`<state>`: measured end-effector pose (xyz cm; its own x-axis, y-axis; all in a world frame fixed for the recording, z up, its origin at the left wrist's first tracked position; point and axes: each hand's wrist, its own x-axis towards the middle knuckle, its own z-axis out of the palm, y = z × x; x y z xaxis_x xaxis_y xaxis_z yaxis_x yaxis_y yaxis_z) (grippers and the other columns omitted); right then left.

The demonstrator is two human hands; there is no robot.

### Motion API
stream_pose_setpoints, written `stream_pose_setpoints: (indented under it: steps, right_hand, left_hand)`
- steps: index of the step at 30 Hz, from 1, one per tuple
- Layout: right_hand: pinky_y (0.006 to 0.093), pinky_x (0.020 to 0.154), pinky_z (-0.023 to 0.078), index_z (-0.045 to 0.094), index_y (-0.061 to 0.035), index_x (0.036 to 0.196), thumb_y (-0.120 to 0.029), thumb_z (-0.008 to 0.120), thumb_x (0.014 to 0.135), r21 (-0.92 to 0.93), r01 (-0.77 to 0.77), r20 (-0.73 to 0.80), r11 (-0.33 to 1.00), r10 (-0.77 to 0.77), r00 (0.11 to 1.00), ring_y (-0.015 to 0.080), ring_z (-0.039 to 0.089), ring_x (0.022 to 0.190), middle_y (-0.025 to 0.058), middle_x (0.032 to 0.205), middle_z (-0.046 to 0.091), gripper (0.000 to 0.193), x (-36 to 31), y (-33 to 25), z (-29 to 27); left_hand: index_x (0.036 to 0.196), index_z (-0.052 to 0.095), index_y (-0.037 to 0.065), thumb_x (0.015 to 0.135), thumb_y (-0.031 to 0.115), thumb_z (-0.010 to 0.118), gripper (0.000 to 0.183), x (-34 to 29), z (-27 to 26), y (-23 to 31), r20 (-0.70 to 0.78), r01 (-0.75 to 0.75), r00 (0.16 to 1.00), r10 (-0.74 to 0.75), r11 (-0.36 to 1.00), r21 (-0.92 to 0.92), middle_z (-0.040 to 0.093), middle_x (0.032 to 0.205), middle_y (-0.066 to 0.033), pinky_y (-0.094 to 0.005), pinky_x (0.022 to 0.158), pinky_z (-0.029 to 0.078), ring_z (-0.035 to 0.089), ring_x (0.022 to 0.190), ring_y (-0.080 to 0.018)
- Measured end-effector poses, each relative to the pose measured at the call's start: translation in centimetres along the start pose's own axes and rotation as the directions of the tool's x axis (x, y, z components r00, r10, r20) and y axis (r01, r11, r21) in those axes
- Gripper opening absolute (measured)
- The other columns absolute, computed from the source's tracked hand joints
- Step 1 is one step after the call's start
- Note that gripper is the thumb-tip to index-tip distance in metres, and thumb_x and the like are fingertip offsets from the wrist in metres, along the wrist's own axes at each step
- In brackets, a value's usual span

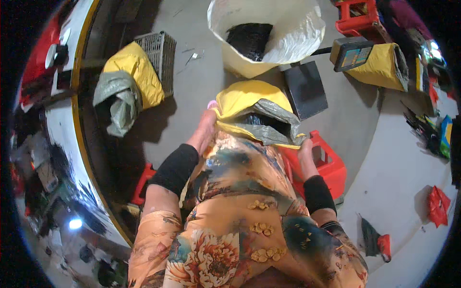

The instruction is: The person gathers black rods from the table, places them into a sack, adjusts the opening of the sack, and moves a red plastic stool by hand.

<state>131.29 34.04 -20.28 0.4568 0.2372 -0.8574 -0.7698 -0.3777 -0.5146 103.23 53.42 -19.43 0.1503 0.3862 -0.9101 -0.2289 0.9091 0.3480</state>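
Observation:
A yellow woven sack (249,96) with a grey inner side stands before my lap, its mouth spread wide toward me. Something black and shiny (257,119) shows inside it; its kind I cannot make out. My left hand (206,126) is closed on the sack's left edge, with part of the fingers hidden behind it. At the right end of the mouth, my right hand (306,150) grips the rim where the grey lining folds out. Black sleeve covers wrap both forearms.
Beyond the sack stands a large white bag (297,33) holding a black bundle (249,41). A scale with a dark platform (307,89) and raised display (353,54) is beside it. Another yellow sack (132,67) leans against a grey crate (165,62). Red stools (331,165) stand nearby.

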Motion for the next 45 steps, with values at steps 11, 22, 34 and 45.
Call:
stream_pose_setpoints:
  steps: [11,22,34,45]
  right_hand:
    - [0.0338,0.057,0.042,0.052,-0.0045,0.082,-0.018,0.033,0.075,-0.082,0.014,-0.037,0.997,-0.017,0.999,0.0189,0.051,0.068,0.0074,0.076,0.052,0.024,3.8,3.2,-4.4]
    - [0.0317,0.06,0.04,0.052,-0.0002,0.078,-0.021,0.031,0.076,-0.091,0.23,-0.042,0.969,-0.234,0.971,0.0169,0.048,0.068,0.0074,0.074,0.051,0.03,0.6,2.3,0.4]
    - [0.0343,0.063,0.041,0.05,-0.0013,0.074,-0.017,0.026,0.073,0.033,0.201,-0.213,0.979,-0.19,0.958,0.0235,0.05,0.067,0.0109,0.071,0.05,0.028,0.8,3.0,4.9]
    - [0.0358,0.058,0.039,0.048,-0.0024,0.078,-0.021,0.032,0.075,-0.175,0.191,-0.051,0.966,-0.202,0.978,0.0202,0.045,0.068,0.0095,0.074,0.046,0.025,-2.6,7.6,13.6]
  left_hand:
    - [0.092,0.051,0.004,0.077,0.038,0.045,0.038,-1.3,0.0,-0.1,0.215,0.059,0.97,-0.11,0.971,0.231,0.054,0.086,-0.0061,-0.0282,0.063,0.04,0.05,0.076,-0.0168]
    - [0.077,0.044,0.012,0.073,0.021,0.046,0.011,10.5,-15.9,-7.2,0.201,-0.24,0.956,0.212,0.963,0.124,0.05,0.07,-0.0071,-0.0355,0.041,0.038,0.049,0.058,-0.019]
    - [0.072,0.04,0.01,0.07,0.021,0.039,0.01,0.1,-3.8,4.0,0.074,0.186,0.973,-0.219,0.932,0.312,0.041,0.059,-0.007,-0.0329,0.033,0.027,0.041,0.044,-0.021]
    - [0.079,0.048,0.002,0.074,0.015,0.038,0.017,2.3,-11.0,8.9,-0.088,-0.047,0.995,0.042,0.997,-0.055,0.049,0.073,-0.0114,-0.039,0.056,0.042,0.049,0.066,-0.0252]
